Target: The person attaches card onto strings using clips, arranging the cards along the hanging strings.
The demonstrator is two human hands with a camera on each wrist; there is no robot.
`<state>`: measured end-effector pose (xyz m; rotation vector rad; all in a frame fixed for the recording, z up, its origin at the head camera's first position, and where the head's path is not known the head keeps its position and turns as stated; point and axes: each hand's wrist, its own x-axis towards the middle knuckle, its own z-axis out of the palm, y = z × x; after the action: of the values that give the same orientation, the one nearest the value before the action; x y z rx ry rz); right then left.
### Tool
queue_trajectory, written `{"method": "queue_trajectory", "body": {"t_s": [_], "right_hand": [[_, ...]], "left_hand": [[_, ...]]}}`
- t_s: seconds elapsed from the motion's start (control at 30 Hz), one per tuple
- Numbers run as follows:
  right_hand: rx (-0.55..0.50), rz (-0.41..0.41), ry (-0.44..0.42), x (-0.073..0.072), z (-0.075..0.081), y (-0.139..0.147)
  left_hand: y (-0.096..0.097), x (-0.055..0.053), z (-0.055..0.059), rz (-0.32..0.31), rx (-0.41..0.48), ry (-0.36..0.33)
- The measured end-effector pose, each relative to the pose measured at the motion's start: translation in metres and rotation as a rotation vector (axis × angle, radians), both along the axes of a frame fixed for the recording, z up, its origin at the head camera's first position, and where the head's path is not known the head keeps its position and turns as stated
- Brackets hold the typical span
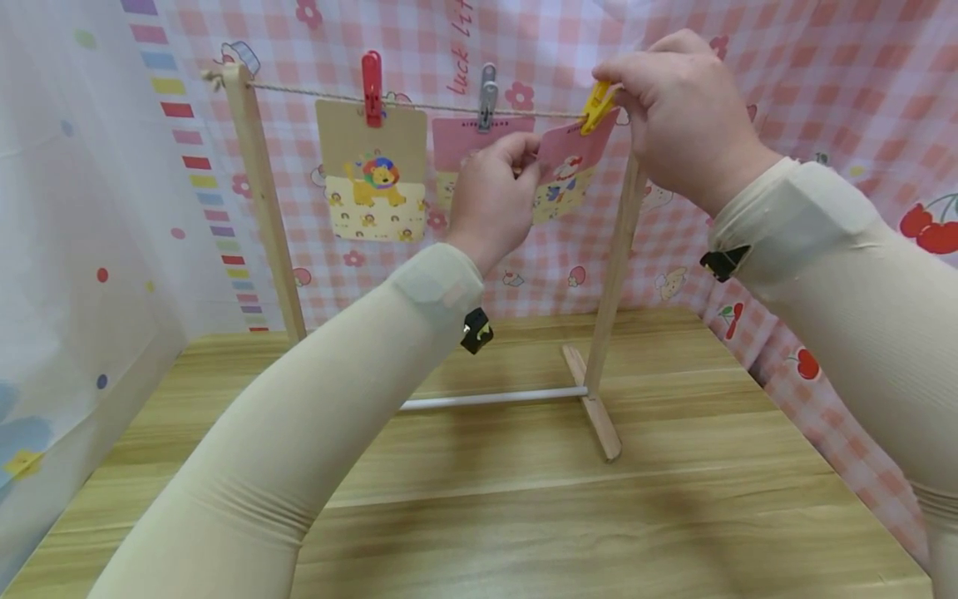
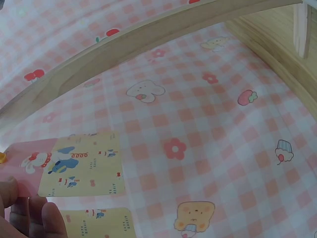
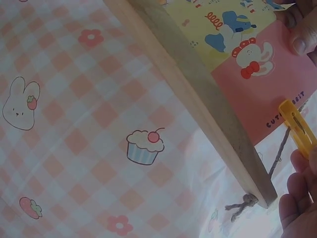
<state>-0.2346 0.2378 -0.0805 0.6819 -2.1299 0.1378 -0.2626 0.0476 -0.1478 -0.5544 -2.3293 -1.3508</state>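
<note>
My left hand (image 1: pixel 496 193) pinches the left edge of a pink and yellow rabbit card (image 1: pixel 572 162) between thumb and fingers. With my right hand (image 1: pixel 684 116) I hold a yellow clothespin (image 1: pixel 598 108) by its handle end; its tip sits over the card's top edge at the rope (image 1: pixel 299 89), as the right wrist view also shows. A second pink and yellow card (image 1: pixel 479 135), partly hidden behind my left hand, hangs from a grey clothespin (image 1: pixel 487 98). Left of it, a tan lion card (image 1: pixel 372 170) hangs from a red clothespin (image 1: pixel 372 87).
The rope runs between a left wooden post (image 1: pixel 262 191) and a right wooden post (image 1: pixel 615 274). A white rod (image 1: pixel 494 399) joins them low down, and a wooden foot (image 1: pixel 595 408) stands on the wooden table (image 1: pixel 479 524). Checked pink cloth (image 1: pixel 337 299) hangs behind.
</note>
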Motion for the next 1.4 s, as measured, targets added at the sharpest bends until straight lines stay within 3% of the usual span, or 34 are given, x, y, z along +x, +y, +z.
{"method": "queue_trajectory", "body": {"t_s": [0.7, 1.4], "right_hand": [[0.057, 0.047, 0.058, -0.0035, -0.0015, 0.001], [0.046, 0.025, 0.048, -0.0047, -0.0054, 0.0026]], "left_hand": [[-0.0001, 0.0003, -0.0015, 0.014, 0.006, -0.006], [-0.0036, -0.0003, -0.003, -0.023, 0.025, -0.01]]}}
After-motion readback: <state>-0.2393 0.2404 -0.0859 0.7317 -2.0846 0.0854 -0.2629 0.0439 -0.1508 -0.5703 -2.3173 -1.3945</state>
